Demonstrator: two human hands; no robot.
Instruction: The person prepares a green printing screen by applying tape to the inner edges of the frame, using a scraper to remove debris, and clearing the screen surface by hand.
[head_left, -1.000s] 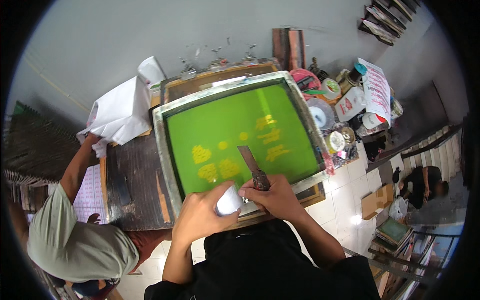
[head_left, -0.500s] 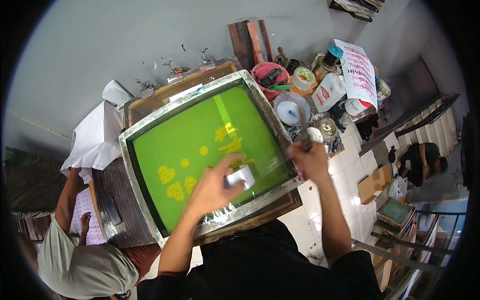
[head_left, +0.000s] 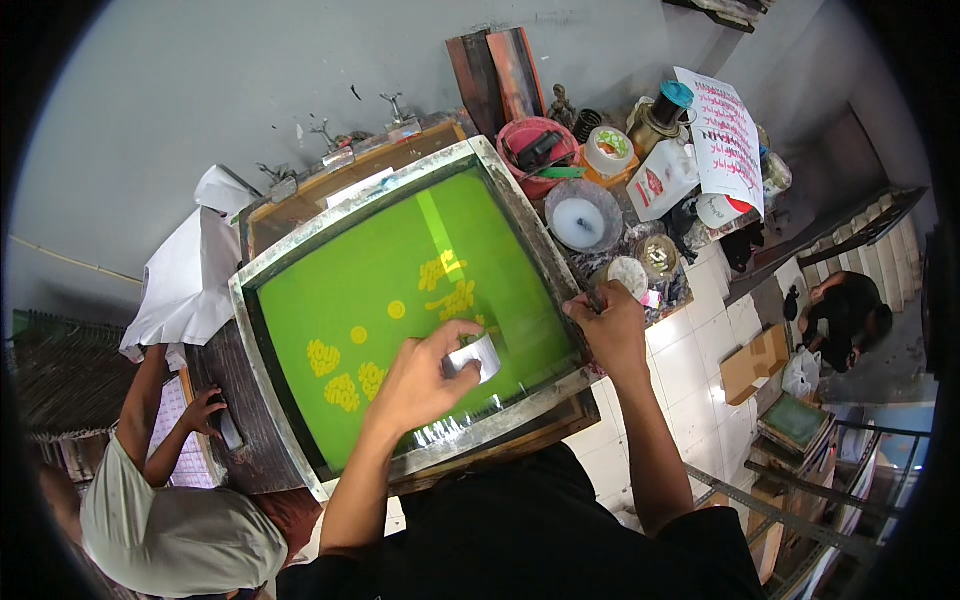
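Note:
A metal-framed printing screen (head_left: 262, 340) with green mesh and yellow shapes lies tilted on a wooden table in front of me. My left hand (head_left: 420, 378) rests over the mesh's near right part and grips a small white and silver roll (head_left: 478, 355). My right hand (head_left: 608, 328) sits at the screen's right rim, beside the small pots, closed around a thin dark tool (head_left: 596, 299) that is mostly hidden by the fingers.
A person in a grey-green shirt (head_left: 170, 530) stands at the left, one hand (head_left: 205, 408) on the table edge. White sheets (head_left: 185, 285) lie at the far left. A red bucket (head_left: 530, 135), a grey bowl (head_left: 580, 218), jars and a paper sheet (head_left: 725, 135) crowd the right. Another person (head_left: 845, 315) crouches by the stairs.
My right hand left the near middle of the mesh with the dark tool and went right to the frame's edge. My left hand slid further onto the mesh with the roll. The view shifted right.

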